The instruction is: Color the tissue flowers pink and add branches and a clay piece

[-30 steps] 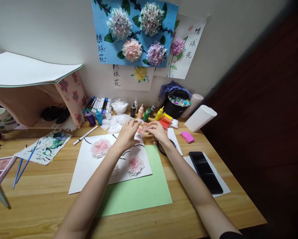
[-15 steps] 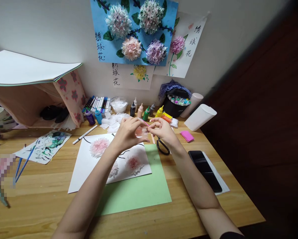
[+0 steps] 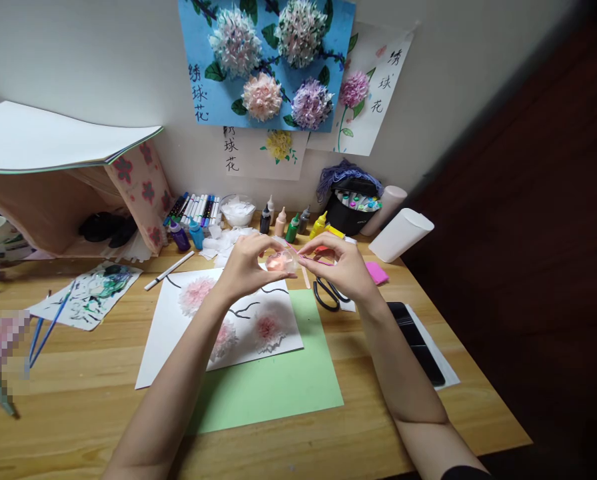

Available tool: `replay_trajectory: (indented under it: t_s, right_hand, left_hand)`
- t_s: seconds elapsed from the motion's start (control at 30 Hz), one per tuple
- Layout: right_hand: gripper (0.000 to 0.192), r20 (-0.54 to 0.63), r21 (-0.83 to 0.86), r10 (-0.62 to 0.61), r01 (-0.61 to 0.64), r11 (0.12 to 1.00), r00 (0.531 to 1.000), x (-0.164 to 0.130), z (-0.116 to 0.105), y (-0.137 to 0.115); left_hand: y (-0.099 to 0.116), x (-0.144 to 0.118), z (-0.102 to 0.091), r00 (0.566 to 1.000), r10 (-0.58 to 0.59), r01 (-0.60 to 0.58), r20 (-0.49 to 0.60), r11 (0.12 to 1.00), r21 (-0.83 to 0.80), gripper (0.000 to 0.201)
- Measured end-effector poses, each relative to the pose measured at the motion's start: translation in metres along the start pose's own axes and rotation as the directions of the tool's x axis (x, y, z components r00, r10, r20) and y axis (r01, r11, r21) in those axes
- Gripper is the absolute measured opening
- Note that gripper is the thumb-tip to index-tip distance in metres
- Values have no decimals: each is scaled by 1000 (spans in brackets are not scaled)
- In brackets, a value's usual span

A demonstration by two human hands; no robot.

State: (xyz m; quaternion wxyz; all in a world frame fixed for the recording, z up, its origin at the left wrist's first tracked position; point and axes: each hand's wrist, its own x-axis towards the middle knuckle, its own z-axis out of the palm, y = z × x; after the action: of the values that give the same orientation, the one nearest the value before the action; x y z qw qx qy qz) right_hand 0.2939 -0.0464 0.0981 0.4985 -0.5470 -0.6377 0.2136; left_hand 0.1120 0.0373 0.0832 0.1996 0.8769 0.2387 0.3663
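The left hand [image 3: 243, 268] has just wrapped its fingers around the cup [image 3: 278, 263], at 1 o'clock from the white paper's [image 3: 166, 333] middle. The right hand [image 3: 347, 265] pinches a pink stick [image 3: 323, 262] beside it, so both look busy there.

A wooden table [image 3: 328, 440] stands against a pale grey wall [image 3: 118, 60], a dark brown surface [image 3: 543, 233] rising at right.
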Motion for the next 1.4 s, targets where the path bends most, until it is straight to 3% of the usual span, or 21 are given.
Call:
replay_trajectory:
  t_s: [0.1,0.3,0.57,0.67,0.8,1.0,1.1,1.23,1.3,1.4]
  right_hand:
    - [15,42,-89,-67,71,994,997,-3,-2,-7]
    - [14,124,-163,-81,101,981,989,-4,1,-6]
    - [9,259,-281,-205,277,919,944,-5,-3,-5]
    - [6,228,-283,-209,270,920,951,-5,-5,-9]
    - [7,124,-209,-150,173,962,981,-2,-10,-11]
    - [14,-115,35,63,-60,998,991,1,-31,-3]
    - [18,-130,99,133,-121,988,983,0,-41,-2]
    - [28,-59,143,193,-184,973,979,0,-43,-5]
    - [27,-4,118,185,-183,976,983,0,-41,-7]
    - [20,49,71,123,-127,989,991,0,-42,-6]
  left_hand:
    - [3,0,1,1000,-27,26,13,1000,13,36]
    - [6,-3,6,998,-5,3,69,1000,29,37]
    - [8,-3,7,994,27,-21,105,998,-63,32]
    - [12,-2,6,996,11,-5,85,998,-67,32]
    - [12,-1,3,998,-17,19,61,999,-45,33]
    - [4,-3,4,997,-40,41,58,999,-12,36]
    - [3,0,16,989,-66,63,131,998,27,38]
    - [-2,13,55,944,-129,56,305,970,238,29]
    - [-7,21,76,893,-174,56,415,958,281,30]
    - [-14,29,93,870,-176,54,460,962,266,39]
